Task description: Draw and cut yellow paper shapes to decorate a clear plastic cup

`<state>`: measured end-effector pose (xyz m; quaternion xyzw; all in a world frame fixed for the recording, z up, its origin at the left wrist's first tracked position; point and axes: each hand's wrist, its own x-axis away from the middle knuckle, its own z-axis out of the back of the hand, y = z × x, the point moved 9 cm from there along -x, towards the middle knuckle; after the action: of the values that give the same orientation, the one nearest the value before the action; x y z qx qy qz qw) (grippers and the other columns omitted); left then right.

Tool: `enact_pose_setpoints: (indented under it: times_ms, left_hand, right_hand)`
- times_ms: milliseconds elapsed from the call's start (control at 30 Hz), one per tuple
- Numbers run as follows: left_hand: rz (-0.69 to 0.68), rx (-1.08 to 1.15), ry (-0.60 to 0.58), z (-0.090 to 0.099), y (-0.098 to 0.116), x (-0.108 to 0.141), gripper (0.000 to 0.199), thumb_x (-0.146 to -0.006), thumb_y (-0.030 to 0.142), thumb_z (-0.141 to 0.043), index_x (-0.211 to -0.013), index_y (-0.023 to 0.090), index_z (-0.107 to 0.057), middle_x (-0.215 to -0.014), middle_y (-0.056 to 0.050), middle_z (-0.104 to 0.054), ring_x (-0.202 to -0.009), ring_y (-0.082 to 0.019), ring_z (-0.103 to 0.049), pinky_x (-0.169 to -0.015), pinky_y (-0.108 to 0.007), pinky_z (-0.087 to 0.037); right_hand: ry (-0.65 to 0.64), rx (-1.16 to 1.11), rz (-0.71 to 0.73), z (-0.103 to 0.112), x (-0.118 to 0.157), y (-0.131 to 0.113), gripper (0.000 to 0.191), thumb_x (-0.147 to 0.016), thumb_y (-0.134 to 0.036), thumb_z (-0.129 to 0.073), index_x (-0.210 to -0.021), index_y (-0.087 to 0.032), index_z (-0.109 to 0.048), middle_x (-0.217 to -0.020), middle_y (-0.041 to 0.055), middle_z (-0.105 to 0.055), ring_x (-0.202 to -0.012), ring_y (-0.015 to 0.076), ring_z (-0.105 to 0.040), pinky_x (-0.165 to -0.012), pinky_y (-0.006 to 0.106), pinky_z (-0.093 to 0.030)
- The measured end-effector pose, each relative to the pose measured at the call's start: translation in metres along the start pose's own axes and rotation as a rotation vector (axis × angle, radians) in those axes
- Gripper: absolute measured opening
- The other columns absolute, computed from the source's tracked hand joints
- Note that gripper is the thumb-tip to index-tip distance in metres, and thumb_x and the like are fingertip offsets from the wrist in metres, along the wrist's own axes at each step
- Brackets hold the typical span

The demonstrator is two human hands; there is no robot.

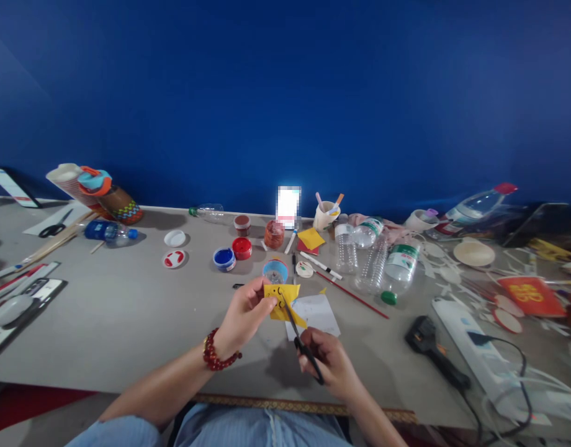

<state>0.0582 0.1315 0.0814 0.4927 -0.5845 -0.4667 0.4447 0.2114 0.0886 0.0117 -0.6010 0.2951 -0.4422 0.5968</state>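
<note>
My left hand pinches a piece of yellow paper by its left side. Small black marks are drawn on the paper, and its right side is cut at an angle. In my right hand is a pair of black-handled scissors, fingers wrapped round the handles. Their blades lie against the paper, pointing up and to the left; how far they are parted I cannot tell. Beneath the paper and to its right, a white sheet rests on the table. A blue-rimmed cup stands just behind the paper.
Open pots of blue paint and red paint stand left of the cup. Markers and a red brush lie to the right, near several plastic bottles. A glue gun and a white power strip with cables occupy the right front.
</note>
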Motion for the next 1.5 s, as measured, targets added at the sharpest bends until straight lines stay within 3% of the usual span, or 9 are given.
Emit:
enact_pose_setpoints:
  times_ms: [600, 900, 1167, 1500]
  left_hand:
    - [0.0, -0.002, -0.015, 0.0001, -0.0029, -0.0005, 0.015, -0.08, 0.03, -0.061, -0.078, 0.017, -0.055, -0.068, 0.002, -0.054, -0.061, -0.011, -0.046, -0.059, -0.021, -0.037]
    - [0.022, 0.011, -0.037, -0.0024, -0.0022, -0.003, 0.017, -0.079, 0.032, -0.061, -0.078, 0.017, -0.055, -0.07, 0.001, -0.055, -0.063, -0.012, -0.048, -0.06, -0.022, -0.037]
    - [0.031, -0.056, -0.059, -0.0024, 0.0013, -0.0037, 0.018, -0.079, 0.033, -0.062, -0.077, 0.016, -0.055, -0.068, 0.001, -0.056, -0.061, -0.011, -0.048, -0.058, -0.021, -0.037]
    - [0.04, -0.044, -0.113, -0.0043, 0.0048, -0.0038, 0.02, -0.079, 0.033, -0.064, -0.079, 0.015, -0.057, -0.07, 0.0, -0.058, -0.063, -0.011, -0.05, -0.06, -0.022, -0.039]
  right_hand:
    - [-0.017, -0.055, -0.021, -0.0017, -0.0019, 0.0028, 0.054, -0.068, -0.07, -0.064, -0.065, -0.021, -0.043, -0.055, -0.0026, -0.05, -0.049, 0.0106, -0.046, -0.045, 0.02, -0.036]
    - [-0.048, -0.03, 0.005, 0.0004, -0.0027, 0.0004, 0.047, -0.073, -0.062, -0.064, -0.066, -0.021, -0.042, -0.059, -0.0006, -0.055, -0.05, 0.0118, -0.05, -0.047, 0.021, -0.038]
    - [-0.04, 0.088, 0.035, 0.0052, -0.0018, 0.0034, 0.042, -0.075, -0.056, -0.065, -0.066, -0.02, -0.044, -0.057, -0.002, -0.052, -0.049, 0.0103, -0.044, -0.046, 0.021, -0.033]
    - [-0.046, 0.056, 0.02, 0.005, -0.0018, 0.0057, 0.042, -0.073, -0.055, -0.067, -0.065, -0.02, -0.045, -0.056, -0.0022, -0.053, -0.047, 0.0095, -0.044, -0.044, 0.02, -0.032]
